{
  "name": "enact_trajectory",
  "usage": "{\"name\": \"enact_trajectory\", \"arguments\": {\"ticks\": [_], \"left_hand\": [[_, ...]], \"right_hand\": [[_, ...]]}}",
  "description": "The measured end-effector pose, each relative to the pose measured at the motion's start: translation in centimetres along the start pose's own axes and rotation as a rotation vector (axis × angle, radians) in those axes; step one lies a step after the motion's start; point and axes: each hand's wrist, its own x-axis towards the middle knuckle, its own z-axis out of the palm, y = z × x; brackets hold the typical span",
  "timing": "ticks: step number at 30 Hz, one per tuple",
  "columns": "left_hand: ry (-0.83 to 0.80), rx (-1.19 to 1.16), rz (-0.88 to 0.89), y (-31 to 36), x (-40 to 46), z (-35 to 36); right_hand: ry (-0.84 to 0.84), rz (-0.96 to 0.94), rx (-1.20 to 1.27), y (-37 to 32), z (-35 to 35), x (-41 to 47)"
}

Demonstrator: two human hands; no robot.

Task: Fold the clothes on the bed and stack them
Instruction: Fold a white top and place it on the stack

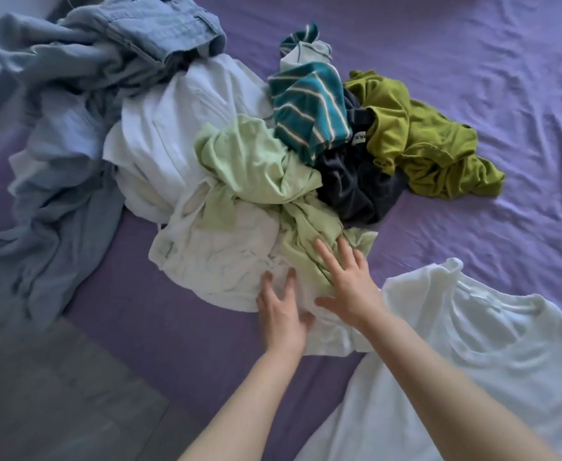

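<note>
Below centre frame, left hand (pixel 281 306) and right hand (pixel 348 282), fingers spread wide, press the crumpled pale-green cotton shirt (pixel 266 168), likely to pull it free for folding

Both hands are reaching into the clothes pile on the purple bed (pixel 472 78): left hand (pixel 281 309) lying flat on a crumpled white garment (pixel 219 257), right hand (pixel 348 281) spreading fingers (pixel 324 252) over a pale green shirt (pixel 256 164). A white t-shirt (pixel 472 354) is lying just right.

Both bare forearms extend forward from the lower frame edge, converging. Left hand (pixel 281 306): palm down, fingers straight, slightly spread. Right hand (pixel 346 281): palm down, fingers straight and spread, thumb out toward the left hand.
</note>
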Motion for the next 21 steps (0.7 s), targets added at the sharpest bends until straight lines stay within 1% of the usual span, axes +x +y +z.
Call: {"name": "enact_trajectory", "arguments": {"ticks": [1,4,6,9,11,15,18,21], "left_hand": [[0.020,-0.091,0.010,0.2,0.0,-0.2],[0.048,-0.321,0.029,0.6,-0.4,-1.7],[0.063,-0.436,0.039,0.5,-1.0,-3.5],[0.092,-0.606,0.103,0.3,-2.2,-7.6],[0.129,-0.723,0.161,0.8,-2.7,-11.6],[0.252,-0.883,0.363,3.5,-2.7,-21.4],[0.340,-0.876,0.486,5.2,-2.1,-28.4],[0.383,-0.898,0.543,6.2,-1.2,-34.6]], "right_hand": [[0.031,-0.004,0.078,-0.5,0.6,-0.3],[0.110,-0.053,0.414,-2.5,1.5,-1.5],[0.174,-0.056,0.548,-3.7,1.0,-2.6],[0.255,-0.097,0.681,-5.9,-2.2,-4.0],[0.282,-0.169,0.697,-8.0,-5.7,-4.2],[0.319,-0.333,0.691,-14.0,-14.6,-2.9],[0.369,-0.420,0.662,-18.6,-20.7,-1.4],[0.414,-0.488,0.637,-23.0,-25.3,0.3]]}}
